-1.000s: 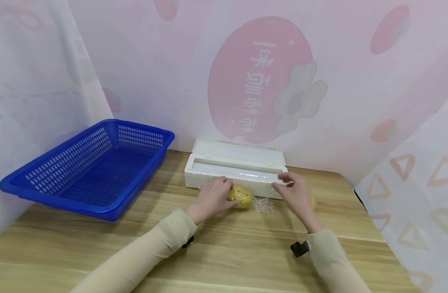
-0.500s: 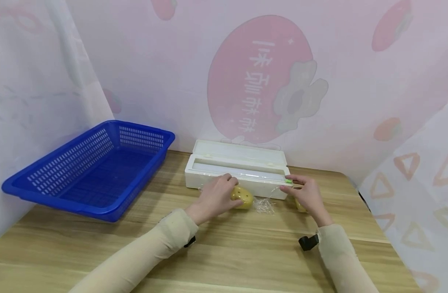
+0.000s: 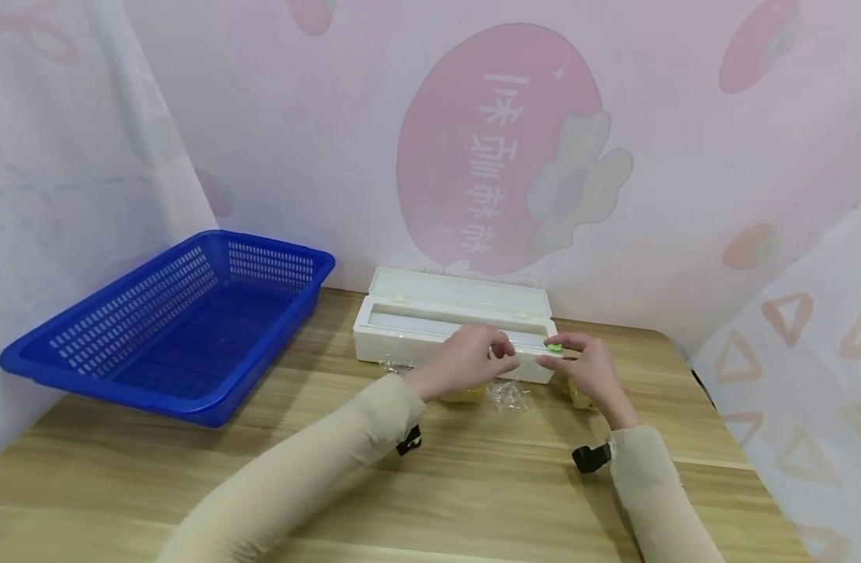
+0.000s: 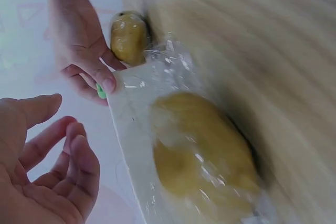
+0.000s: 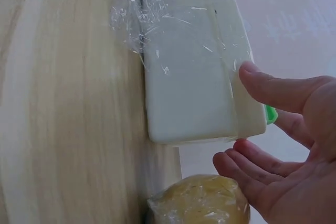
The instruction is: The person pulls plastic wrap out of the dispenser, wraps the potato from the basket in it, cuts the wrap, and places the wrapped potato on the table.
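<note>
A white cling film box [image 3: 381,347] stands with its lid raised and a roll inside. My right hand [image 3: 590,377] grips its right end, thumb on the front edge and index finger by the green slide cutter [image 3: 554,348]. My left hand [image 3: 465,361] hovers in front of the box with loosely bent fingers, holding nothing. Below it, clear film lies over a yellow potato [image 4: 205,156] against the box front; the left hand partly hides this potato in the head view. Beside the box's right end, near my right hand, sits a second, film-wrapped potato [image 5: 202,200].
A blue slotted basket [image 3: 261,383] stands at the left of the wooden table [image 3: 486,485]. Crumpled clear film [image 3: 509,396] lies before the box. A printed curtain [image 3: 317,156] rises close behind it.
My left hand has let go of the potato and moved up and right over it. The right hand has shifted right to the box's end, where the green slide cutter now shows.
</note>
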Tool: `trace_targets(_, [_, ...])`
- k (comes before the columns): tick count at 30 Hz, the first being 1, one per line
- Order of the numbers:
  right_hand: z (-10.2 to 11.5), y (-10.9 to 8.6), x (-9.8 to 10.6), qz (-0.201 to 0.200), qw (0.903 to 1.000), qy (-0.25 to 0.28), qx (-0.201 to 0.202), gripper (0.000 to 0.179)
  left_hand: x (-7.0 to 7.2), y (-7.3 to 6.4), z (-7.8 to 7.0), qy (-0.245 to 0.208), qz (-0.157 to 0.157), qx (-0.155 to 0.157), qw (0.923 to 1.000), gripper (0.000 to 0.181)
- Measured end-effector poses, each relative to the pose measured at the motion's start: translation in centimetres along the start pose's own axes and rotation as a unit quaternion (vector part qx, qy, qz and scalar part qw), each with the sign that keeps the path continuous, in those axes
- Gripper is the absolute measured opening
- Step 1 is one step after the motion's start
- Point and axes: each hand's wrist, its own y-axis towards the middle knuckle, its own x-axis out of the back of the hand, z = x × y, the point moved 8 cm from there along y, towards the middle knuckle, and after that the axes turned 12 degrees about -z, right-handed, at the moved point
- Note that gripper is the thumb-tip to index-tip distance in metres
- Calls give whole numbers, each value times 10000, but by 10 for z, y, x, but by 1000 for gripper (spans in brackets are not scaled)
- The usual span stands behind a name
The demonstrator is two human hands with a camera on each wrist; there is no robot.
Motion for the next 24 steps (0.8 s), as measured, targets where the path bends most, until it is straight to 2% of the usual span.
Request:
trace_targets(2, [0,0,0,9,10000,8,-32,38,-9,11,-1,-482,74,238,9985,16])
trace_targets(6, [0,1,1,48,9999,149,-57,36,-27,29,2,-1257,-116,628,9900,12])
trace_targets(9, [-2,1,2,52,9997,232,-81,37,-40,38,8,-1614,-254,903,9824,14])
trace_targets(12, [-3,3,2,40,9998,156,-113,40,-47,43,15,-1899,-413,1216,9734,16])
trace_targets(17, [-6,3,2,33,9997,103,-238,45,-54,49,27,-2127,-670,1790,9583,8])
trace_targets(21, [-9,2,2,-3,9988,247,-412,45,-60,54,29,-1969,-639,2074,9561,6])
trace_targets(24, [-10,1,2,-31,9981,378,-484,44,-63,57,26,-1852,-616,2117,9576,7])
